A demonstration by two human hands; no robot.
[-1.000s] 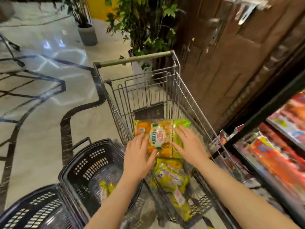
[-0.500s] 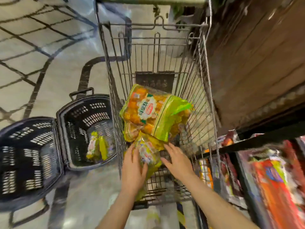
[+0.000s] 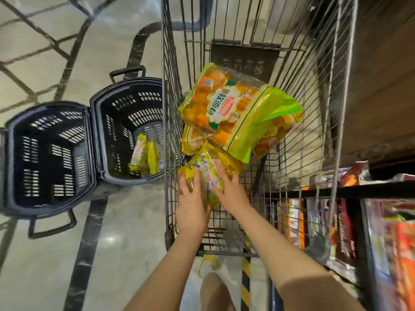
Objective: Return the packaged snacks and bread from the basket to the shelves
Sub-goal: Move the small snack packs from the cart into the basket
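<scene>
At centre, toward twelve o'clock, the wire cart point(image 3: 292, 153) holds a big orange bread bag point(image 3: 233, 111). Two dark baskets point(image 3: 94, 149) stand at nine o'clock. Below the bag, left hand point(image 3: 190, 205) and right hand point(image 3: 231, 189) clasp a small yellow snack packet point(image 3: 208, 173) between curled fingers.

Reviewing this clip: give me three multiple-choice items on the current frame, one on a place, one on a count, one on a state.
1. Where does the big orange bread bag lie?
A. in the wire cart
B. in a black basket
C. on the shelf

2. How many black baskets stand on the floor?
A. one
B. two
C. three

3. What are the hands doing?
A. hanging idle
B. both on the small yellow packet
C. gripping the cart handle

Key: 1 A, wire walls surround it; 2 B, the empty basket adjoins the basket with packets; 3 B, left hand and right hand flank it.
</scene>
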